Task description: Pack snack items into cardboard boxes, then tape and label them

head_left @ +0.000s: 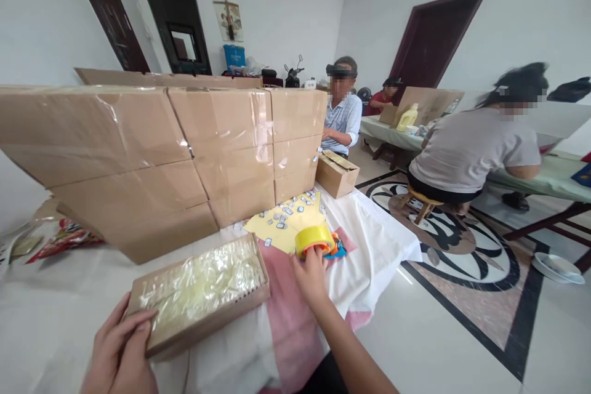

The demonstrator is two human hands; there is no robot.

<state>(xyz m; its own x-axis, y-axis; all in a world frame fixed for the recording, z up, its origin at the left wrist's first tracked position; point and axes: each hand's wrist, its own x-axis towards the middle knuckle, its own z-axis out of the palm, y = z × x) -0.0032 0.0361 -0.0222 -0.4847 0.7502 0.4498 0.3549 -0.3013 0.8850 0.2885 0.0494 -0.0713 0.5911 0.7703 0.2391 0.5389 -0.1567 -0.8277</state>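
Note:
My left hand (pixel 122 348) grips the near left end of a long, shallow cardboard box (pixel 207 320). The top of the box is open, and rows of clear plastic-wrapped packets (pixel 203 274) fill it; what the packets contain is too unclear to name. My right hand (pixel 310 274) is closed on a tape dispenser (pixel 339 247) carrying a roll of yellow tape (pixel 314 237). Some fingertips are hidden behind the roll. Under the dispenser lies a patterned yellow sheet (pixel 289 221), on a table spread with a white and pink cloth (pixel 378 234).
Taped cartons (pixel 240 154) form a tall stack along the far left of the table. A smaller carton (pixel 338 173) stands at its right end. Beyond it sits a person (pixel 342 114); another person (pixel 475 141) sits on a stool at the right. A yellow bottle (pixel 408 118) stands on another table.

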